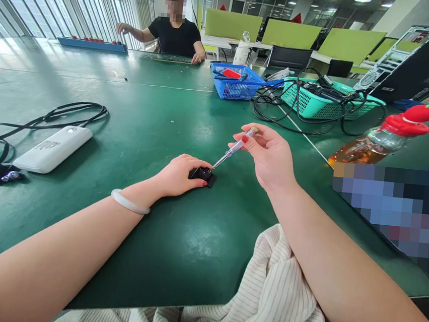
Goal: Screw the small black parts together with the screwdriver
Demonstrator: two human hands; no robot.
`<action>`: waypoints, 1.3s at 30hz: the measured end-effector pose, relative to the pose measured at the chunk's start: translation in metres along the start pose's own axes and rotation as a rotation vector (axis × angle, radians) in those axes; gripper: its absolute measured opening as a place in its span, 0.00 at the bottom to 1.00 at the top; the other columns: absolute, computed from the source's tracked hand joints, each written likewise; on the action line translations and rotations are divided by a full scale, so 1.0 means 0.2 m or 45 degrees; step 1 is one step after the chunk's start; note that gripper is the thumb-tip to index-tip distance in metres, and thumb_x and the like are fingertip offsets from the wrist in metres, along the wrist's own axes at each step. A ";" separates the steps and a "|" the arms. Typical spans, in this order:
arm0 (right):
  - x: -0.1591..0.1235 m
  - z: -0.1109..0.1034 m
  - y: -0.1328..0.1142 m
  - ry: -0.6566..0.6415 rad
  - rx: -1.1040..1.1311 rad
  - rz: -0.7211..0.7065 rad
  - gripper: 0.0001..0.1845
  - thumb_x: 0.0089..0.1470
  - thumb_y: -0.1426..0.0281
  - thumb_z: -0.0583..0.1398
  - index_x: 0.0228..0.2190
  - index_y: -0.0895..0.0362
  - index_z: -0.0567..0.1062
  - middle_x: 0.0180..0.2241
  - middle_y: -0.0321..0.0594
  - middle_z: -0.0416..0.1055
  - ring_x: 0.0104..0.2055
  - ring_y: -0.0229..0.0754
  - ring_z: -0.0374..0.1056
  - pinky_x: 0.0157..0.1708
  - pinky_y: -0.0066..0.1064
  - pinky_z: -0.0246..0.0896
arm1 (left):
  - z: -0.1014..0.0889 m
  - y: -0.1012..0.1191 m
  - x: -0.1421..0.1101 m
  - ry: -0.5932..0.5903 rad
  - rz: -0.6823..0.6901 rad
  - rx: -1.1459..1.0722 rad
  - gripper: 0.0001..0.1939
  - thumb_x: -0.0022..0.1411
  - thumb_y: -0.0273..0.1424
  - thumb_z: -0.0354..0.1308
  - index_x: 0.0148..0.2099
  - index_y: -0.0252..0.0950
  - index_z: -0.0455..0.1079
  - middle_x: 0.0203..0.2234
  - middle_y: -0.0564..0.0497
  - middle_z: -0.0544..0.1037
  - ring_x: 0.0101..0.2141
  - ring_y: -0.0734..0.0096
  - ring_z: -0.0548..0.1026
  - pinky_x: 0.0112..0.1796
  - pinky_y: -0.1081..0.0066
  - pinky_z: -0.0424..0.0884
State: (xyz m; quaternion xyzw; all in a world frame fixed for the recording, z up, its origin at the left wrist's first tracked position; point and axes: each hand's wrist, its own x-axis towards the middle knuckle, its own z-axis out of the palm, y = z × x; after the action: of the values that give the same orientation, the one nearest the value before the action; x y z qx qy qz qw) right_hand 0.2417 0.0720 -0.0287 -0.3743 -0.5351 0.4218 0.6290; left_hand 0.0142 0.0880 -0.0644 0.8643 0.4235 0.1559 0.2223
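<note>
On the green table my left hand [180, 176] pinches a small black part [202, 174] between thumb and fingers, holding it down against the surface. What kind of part it is I cannot make out. My right hand [268, 153] grips a screwdriver [235, 148] with a clear purplish handle and a brass-coloured end cap. The screwdriver slants down to the left, its metal tip at the right side of the black part. Whether the tip sits in a screw is too small to tell.
A white power bank [54, 149] and black cables [71, 109] lie at left. Blue [237, 86] and teal [303, 101] baskets stand ahead, cables spilling over the teal one. At right is a red-capped bottle [375, 141]. Across the table a person [176, 38] sits near a blue strip [92, 44].
</note>
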 end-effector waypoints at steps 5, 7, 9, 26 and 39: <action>0.00 -0.01 0.00 0.012 -0.021 -0.004 0.27 0.37 0.50 0.76 0.36 0.52 0.79 0.31 0.30 0.79 0.34 0.40 0.80 0.50 0.45 0.78 | 0.00 0.00 0.00 -0.004 0.002 0.006 0.24 0.61 0.39 0.63 0.59 0.43 0.76 0.47 0.47 0.82 0.52 0.51 0.75 0.59 0.51 0.68; 0.00 0.00 0.00 0.019 -0.021 -0.002 0.28 0.36 0.50 0.77 0.35 0.52 0.79 0.31 0.30 0.79 0.34 0.40 0.80 0.49 0.45 0.78 | 0.00 0.00 0.00 -0.003 0.002 0.003 0.24 0.61 0.39 0.64 0.59 0.43 0.76 0.47 0.47 0.82 0.52 0.51 0.75 0.59 0.51 0.68; 0.00 0.00 0.00 0.029 -0.020 0.000 0.28 0.35 0.50 0.77 0.35 0.52 0.79 0.30 0.30 0.79 0.33 0.40 0.80 0.48 0.44 0.78 | 0.00 0.00 0.00 -0.001 0.003 -0.002 0.24 0.61 0.39 0.64 0.59 0.43 0.76 0.47 0.47 0.82 0.52 0.51 0.74 0.59 0.51 0.68; 0.00 -0.02 0.00 -0.039 -0.084 -0.048 0.27 0.43 0.49 0.74 0.42 0.49 0.80 0.35 0.33 0.81 0.37 0.42 0.80 0.52 0.47 0.77 | 0.00 0.01 0.00 0.008 -0.003 -0.001 0.24 0.60 0.39 0.64 0.59 0.43 0.76 0.47 0.47 0.82 0.52 0.52 0.75 0.59 0.52 0.68; -0.01 -0.01 -0.02 -0.037 -0.182 -0.063 0.25 0.41 0.49 0.75 0.34 0.52 0.77 0.30 0.33 0.80 0.33 0.43 0.80 0.45 0.43 0.78 | 0.00 0.00 0.00 0.022 0.025 -0.005 0.24 0.60 0.40 0.64 0.58 0.45 0.76 0.47 0.48 0.83 0.52 0.51 0.75 0.59 0.50 0.68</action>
State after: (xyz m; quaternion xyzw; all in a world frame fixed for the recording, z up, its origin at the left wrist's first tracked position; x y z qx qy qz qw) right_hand 0.2434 0.0683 -0.0260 -0.3987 -0.5819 0.3723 0.6032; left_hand 0.0140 0.0884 -0.0647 0.8666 0.4164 0.1666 0.2187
